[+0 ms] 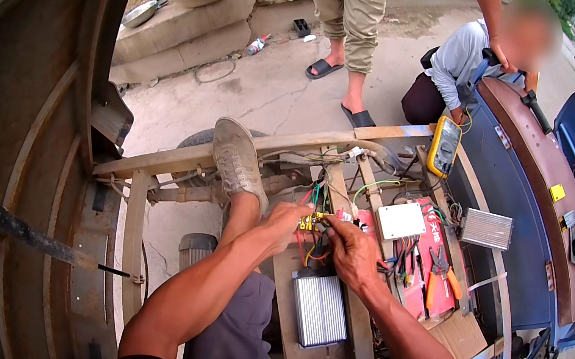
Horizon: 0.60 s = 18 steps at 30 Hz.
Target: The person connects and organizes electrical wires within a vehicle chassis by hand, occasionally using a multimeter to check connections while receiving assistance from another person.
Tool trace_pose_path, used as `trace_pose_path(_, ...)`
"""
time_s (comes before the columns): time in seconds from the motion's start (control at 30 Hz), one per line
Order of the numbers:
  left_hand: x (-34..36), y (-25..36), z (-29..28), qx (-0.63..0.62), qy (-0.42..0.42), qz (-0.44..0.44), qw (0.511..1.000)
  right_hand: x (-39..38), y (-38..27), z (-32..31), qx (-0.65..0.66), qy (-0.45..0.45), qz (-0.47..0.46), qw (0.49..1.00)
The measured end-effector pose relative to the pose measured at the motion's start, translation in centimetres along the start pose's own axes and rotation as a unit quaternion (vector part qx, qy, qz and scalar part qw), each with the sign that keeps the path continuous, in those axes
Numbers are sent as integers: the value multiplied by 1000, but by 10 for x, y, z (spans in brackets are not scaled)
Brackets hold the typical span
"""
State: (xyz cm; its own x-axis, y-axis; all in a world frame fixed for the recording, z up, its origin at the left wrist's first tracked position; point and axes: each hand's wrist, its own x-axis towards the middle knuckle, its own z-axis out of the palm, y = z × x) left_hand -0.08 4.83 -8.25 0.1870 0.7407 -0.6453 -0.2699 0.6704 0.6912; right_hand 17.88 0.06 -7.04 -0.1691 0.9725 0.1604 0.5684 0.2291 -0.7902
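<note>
Over the open metal frame point(349, 268), my left hand point(286, 226) reaches in with closed fingertips at a small yellow piece with black marks point(307, 222). My right hand point(354, 254) comes up from below, thumb and finger pinched at the right end of that piece. Its exact kind I cannot make out. Green and red wires point(316, 194) run just above it, and orange wires point(310, 255) hang under it. A ribbed silver controller box point(319, 308) lies below my hands. Right of my right hand are a white box point(400, 221) and pliers with orange handles point(440, 277).
My shoe point(236, 159) rests on the frame's far bar. A yellow multimeter point(443, 146) leans at the far right, above another ribbed silver box point(487, 229). One person stands beyond the frame; another crouches by the blue and brown seat point(542, 204). A rusty raised panel point(41, 223) stands left.
</note>
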Motion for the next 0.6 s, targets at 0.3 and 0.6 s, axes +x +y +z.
trace_pose_path(0.3, 1, -1, 0, 7, 25, 6, 1000, 10, -8, -13, -67, -63, -40, 995)
trace_pose_path(0.6, 6, -9, -2, -6, 11, 34, 999, 3, -8, 7, -86, -12, -11, 996)
